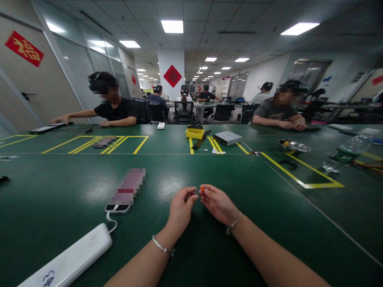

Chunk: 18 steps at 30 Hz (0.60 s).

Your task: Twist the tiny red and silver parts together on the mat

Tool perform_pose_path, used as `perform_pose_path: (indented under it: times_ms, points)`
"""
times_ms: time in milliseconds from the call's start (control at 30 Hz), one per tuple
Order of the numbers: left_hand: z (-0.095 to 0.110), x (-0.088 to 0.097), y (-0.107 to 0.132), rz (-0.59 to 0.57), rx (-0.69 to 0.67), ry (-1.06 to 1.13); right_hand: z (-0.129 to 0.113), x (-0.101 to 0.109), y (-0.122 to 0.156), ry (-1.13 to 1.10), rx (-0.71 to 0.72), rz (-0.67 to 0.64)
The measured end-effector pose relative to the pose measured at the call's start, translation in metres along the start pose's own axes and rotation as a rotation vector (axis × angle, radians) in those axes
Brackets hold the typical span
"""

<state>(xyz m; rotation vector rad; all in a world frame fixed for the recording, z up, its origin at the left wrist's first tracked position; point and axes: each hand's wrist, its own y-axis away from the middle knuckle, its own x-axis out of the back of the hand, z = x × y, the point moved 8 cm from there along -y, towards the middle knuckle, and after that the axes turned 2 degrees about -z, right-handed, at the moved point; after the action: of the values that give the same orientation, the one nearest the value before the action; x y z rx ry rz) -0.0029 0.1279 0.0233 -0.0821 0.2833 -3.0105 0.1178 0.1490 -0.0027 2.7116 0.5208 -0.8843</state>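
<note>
My left hand (182, 208) and my right hand (216, 202) meet just above the green table (74, 191), a little in front of me. The left fingers pinch a small dark part (194, 193). The right fingertips pinch a tiny orange piece (202, 189), held right beside the dark part, nearly touching it. Both wrists wear thin bracelets. What the two small parts are is too fine to make out.
A phone (125, 191) lies to the left, cabled to a white power bank (72, 259). Farther off are a yellow bin (194, 132), a grey box (227, 138), a metal dish (293, 146) and a plastic bottle (347, 153). Other people sit along the far edge.
</note>
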Motion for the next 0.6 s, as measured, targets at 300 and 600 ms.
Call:
perform_pose_path:
  times_ms: [300, 600]
  points:
    - [0.007, 0.0028, 0.0012, 0.035, -0.065, -0.083, 0.0087, -0.0032, 0.0006, -0.009, -0.043, -0.048]
    - [0.0019, 0.0031, 0.0013, 0.045, -0.054, -0.069, 0.0085, -0.0039, 0.0044, 0.075, -0.023, -0.026]
